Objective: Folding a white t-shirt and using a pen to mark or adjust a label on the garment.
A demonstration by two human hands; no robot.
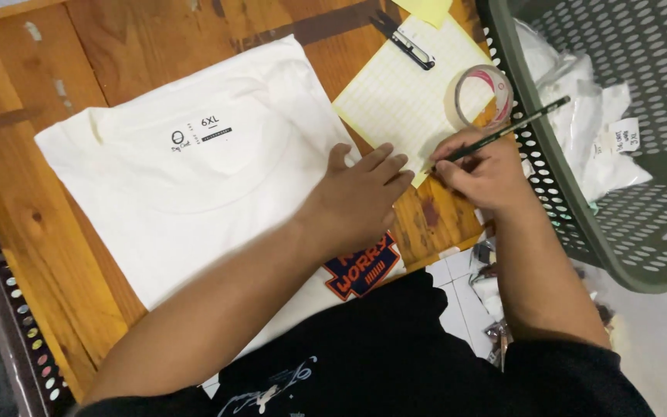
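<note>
Right hand (482, 171) is pinched around a dark pencil (503, 133), tip down on the lined sheet (403, 89) near its lower edge. The pencil looks light, stiff and slim; best held low on the shaft, as here. Left hand (358, 199) lies flat, fingers together, bearing on the sheet's corner and the folded white T-shirt (187, 177) on the wooden surface (32, 224). The paper appears thin and prone to sliding, so it needs pinning. A tape roll (484, 94) sits on the sheet; a green perforated basket (580, 232) stands just beside.
</note>
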